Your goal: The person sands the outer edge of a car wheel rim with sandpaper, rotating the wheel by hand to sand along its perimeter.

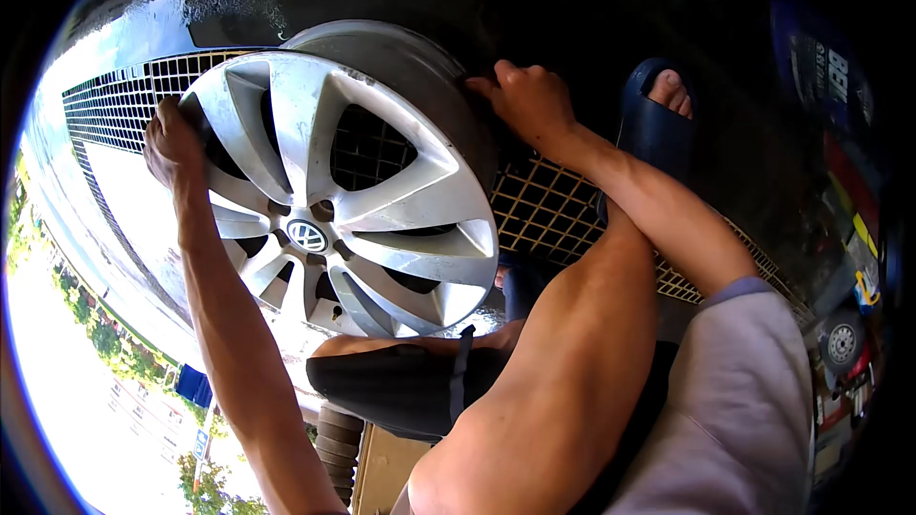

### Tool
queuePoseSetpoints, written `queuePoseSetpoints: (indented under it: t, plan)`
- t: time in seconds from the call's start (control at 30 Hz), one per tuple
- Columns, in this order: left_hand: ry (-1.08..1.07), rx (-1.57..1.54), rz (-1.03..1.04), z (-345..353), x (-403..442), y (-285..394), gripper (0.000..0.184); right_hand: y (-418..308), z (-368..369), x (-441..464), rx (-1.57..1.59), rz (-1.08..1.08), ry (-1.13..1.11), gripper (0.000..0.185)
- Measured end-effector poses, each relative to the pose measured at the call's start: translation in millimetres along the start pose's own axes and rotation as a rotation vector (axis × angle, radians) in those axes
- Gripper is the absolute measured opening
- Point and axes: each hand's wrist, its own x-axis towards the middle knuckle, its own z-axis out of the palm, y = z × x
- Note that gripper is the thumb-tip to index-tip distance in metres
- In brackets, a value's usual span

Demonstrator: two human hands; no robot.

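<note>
A silver alloy wheel rim [315, 181] with a VW centre cap [307, 236] stands tilted in front of me, without a tyre. My left hand [175, 145] is closed on the rim's left edge, with its fingers partly hidden. On the other side, my right hand [531, 105] is closed in a fist beside the rim's dark barrel. Whatever may be in its fingers is lost in shadow, and I cannot tell whether it touches the rim. The barrel's back side is mostly hidden by the spokes.
Beneath the rim runs a metal floor grate [549, 205] across a dark, wet floor. My knee [534, 401] and a foot in a dark slipper [658, 114] are close by. Stacked tyres [336, 448] stand near a cardboard box [386, 472]. Another wheel [842, 345] is at far right.
</note>
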Motion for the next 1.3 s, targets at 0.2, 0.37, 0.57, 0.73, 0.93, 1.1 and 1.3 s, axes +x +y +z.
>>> queuePoseSetpoints:
  t: [0.2, 0.37, 0.57, 0.73, 0.93, 1.1, 1.3]
  plan:
    - [0.056, -0.095, 0.039, -8, -17, 18, 0.064, -31, 2, 59, 0.196, 0.004, 0.074, 0.056]
    - [0.020, -0.068, -0.034, -6, -11, 17, 0.065, 6, 1, 15, 0.054, -0.036, 0.081, 0.052]
    - [0.064, -0.018, 0.056, -4, -14, 11, 0.062, -4, -7, 26, 0.140, -0.036, 0.111, 0.050]
    - [-0.054, -0.038, -0.017, -7, -8, 7, 0.059, -7, 1, 16, 0.115, -0.080, 0.139, 0.049]
    - [0.048, -0.016, 0.023, -5, -14, 12, 0.059, 1, -3, -6, 0.051, -0.019, 0.018, 0.050]
    - [0.056, -0.002, 0.064, -5, -14, 10, 0.059, -39, -6, 70, 0.150, -0.127, 0.082, 0.048]
    - [0.070, -0.076, 0.035, -4, -15, 11, 0.059, -20, -14, 38, 0.040, -0.102, 0.026, 0.047]
